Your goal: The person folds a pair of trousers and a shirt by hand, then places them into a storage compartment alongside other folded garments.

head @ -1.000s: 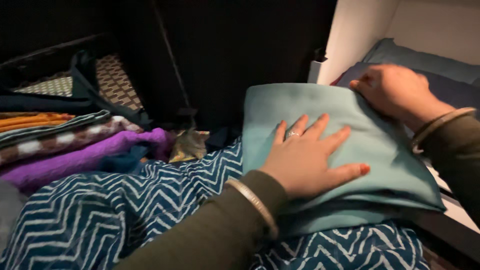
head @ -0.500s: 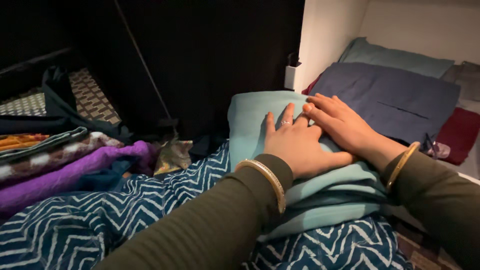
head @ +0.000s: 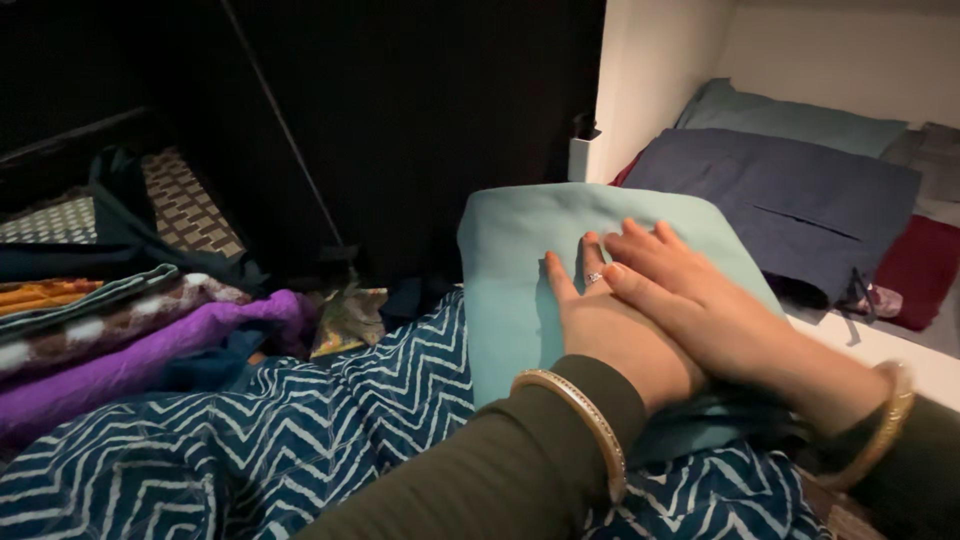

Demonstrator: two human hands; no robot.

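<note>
A folded teal cloth lies on my lap, on top of a dark blue fabric with a white zigzag pattern. My left hand lies flat on the teal cloth, fingers spread, with a ring on one finger and a bangle at the wrist. My right hand rests partly over the left hand, fingers stretched out flat on the same cloth. Both arms wear dark olive sleeves.
A white shelf at the right holds a folded navy cloth, a teal one behind it and a dark red one. At the left lies a pile of purple, striped and checked cloths.
Both hands have slid back toward me over the teal cloth, the right now lying over the left. The cloth's far part now shows smooth and flat.
</note>
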